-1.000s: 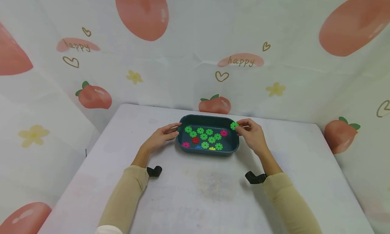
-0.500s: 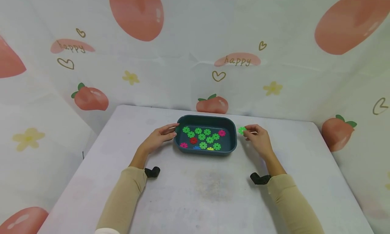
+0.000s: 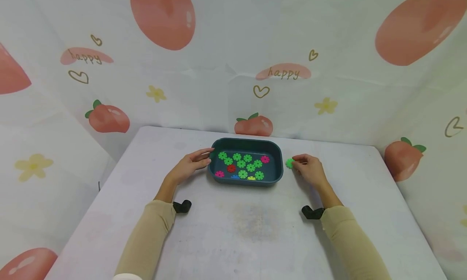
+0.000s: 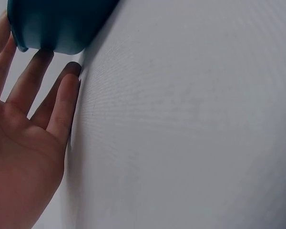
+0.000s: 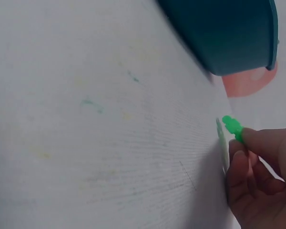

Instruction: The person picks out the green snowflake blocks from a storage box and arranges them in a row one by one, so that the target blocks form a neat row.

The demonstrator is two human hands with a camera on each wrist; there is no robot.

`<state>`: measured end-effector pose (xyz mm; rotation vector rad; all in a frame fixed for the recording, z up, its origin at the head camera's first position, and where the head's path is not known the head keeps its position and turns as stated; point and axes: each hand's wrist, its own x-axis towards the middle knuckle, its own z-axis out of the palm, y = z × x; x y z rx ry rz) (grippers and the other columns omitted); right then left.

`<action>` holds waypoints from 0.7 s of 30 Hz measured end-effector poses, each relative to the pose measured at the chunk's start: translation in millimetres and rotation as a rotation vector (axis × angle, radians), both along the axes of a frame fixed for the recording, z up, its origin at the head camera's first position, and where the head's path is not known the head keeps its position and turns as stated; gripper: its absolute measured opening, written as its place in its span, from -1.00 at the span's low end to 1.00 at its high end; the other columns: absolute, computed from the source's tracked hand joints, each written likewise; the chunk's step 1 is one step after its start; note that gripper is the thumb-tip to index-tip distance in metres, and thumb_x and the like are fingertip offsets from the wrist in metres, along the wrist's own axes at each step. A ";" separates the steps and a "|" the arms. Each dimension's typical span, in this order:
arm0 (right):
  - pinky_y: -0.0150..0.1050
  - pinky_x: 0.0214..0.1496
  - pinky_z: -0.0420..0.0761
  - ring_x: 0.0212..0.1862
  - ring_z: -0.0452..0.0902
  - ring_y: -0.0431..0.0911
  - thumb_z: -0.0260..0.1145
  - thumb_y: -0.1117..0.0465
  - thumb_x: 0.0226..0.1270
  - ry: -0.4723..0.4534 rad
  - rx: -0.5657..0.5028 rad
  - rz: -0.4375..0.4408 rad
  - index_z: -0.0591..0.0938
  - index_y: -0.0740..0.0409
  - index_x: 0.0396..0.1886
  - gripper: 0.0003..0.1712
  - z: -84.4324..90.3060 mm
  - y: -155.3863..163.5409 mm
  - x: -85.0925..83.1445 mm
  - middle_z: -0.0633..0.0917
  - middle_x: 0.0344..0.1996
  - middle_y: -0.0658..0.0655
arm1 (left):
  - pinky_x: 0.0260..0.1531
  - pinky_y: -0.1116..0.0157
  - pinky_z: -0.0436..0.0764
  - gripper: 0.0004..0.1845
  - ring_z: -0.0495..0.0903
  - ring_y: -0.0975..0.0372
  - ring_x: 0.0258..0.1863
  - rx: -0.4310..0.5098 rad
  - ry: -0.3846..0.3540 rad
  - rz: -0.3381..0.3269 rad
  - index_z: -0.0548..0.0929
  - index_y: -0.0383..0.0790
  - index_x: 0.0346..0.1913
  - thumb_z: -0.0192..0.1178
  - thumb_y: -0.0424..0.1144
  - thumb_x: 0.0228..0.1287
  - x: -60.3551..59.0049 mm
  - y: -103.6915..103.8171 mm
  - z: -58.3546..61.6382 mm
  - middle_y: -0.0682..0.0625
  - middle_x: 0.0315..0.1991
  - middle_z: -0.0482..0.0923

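The right hand (image 3: 309,169) pinches a green disc (image 3: 290,163) just beside the tray (image 3: 278,175) (on the surface (image 3: 255,231)), while the left hand (image 3: 187,166), fingers straight, touches the tray's side.

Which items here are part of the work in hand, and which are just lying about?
In use:
green piece, pinched by right hand
teal tray, left hand resting against it
pieces in tray

Lying about:
table
peach-print backdrop
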<state>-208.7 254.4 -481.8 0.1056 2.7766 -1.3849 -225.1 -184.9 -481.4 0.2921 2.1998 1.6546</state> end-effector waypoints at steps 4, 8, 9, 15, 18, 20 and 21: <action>-0.42 -0.35 0.58 -0.35 0.57 -0.15 0.26 0.16 0.34 0.011 0.082 0.030 0.67 0.17 -0.03 -0.72 1.4 -0.2 -1.2 0.72 -0.16 0.23 | 0.40 -0.02 0.27 -0.35 0.32 0.16 0.39 0.002 -0.005 0.004 0.38 0.17 0.35 0.25 0.15 0.19 0.0 0.1 -0.5 0.10 0.38 0.35; -0.39 -0.34 0.59 -0.31 0.60 -0.10 0.26 0.17 0.34 0.032 0.128 0.066 0.68 0.18 -0.07 -0.75 0.1 -1.9 -4.0 0.74 -0.18 0.23 | 0.40 -0.01 0.27 -0.38 0.33 0.16 0.38 0.005 -0.003 0.004 0.39 0.21 0.34 0.25 0.13 0.20 -1.0 -0.8 -1.0 0.10 0.38 0.35; -0.37 -0.32 0.59 -0.28 0.61 -0.08 0.26 0.17 0.33 0.044 0.148 0.074 0.68 0.19 -0.08 -0.75 0.0 -2.8 -4.8 0.74 -0.19 0.22 | 0.40 0.00 0.28 -0.39 0.33 0.16 0.38 0.007 -0.002 0.005 0.39 0.22 0.33 0.25 0.12 0.21 -1.4 -1.1 -1.2 0.10 0.38 0.35; -0.10 -0.06 0.59 -0.12 0.61 0.07 0.29 0.21 0.29 0.099 0.249 0.091 0.68 0.26 -0.11 -0.75 1.2 -7.2 -8.1 0.71 -0.19 0.25 | 0.39 0.02 0.29 -0.43 0.35 0.17 0.37 0.011 -0.007 0.007 0.41 0.29 0.30 0.25 0.12 0.20 -2.9 -1.4 -2.0 0.09 0.38 0.35; 0.01 0.01 0.57 -0.08 0.59 0.12 0.27 0.24 0.29 0.097 0.280 0.107 0.65 0.29 -0.07 -0.73 2.3 -8.2 -8.2 0.66 -0.15 0.28 | 0.39 0.02 0.30 -0.43 0.35 0.17 0.37 0.009 -0.011 0.009 0.41 0.30 0.30 0.25 0.12 0.20 -2.3 -1.0 -1.9 0.09 0.38 0.35; 0.02 0.01 0.57 -0.07 0.58 0.13 0.25 0.24 0.31 0.090 0.295 0.110 0.64 0.29 -0.04 -0.71 4.0 -8.6 -7.4 0.63 -0.13 0.29 | 0.39 0.01 0.30 -0.43 0.35 0.16 0.37 0.009 -0.014 0.008 0.41 0.31 0.29 0.25 0.13 0.20 -1.2 -0.6 -1.5 0.08 0.38 0.34; 0.01 0.01 0.57 -0.08 0.58 0.12 0.24 0.23 0.32 0.087 0.303 0.110 0.63 0.28 -0.02 -0.70 4.7 -8.5 -7.1 0.61 -0.12 0.28 | 0.39 0.01 0.30 -0.43 0.35 0.16 0.37 0.008 -0.015 0.007 0.41 0.31 0.29 0.25 0.13 0.20 -0.7 -0.4 -1.3 0.08 0.38 0.34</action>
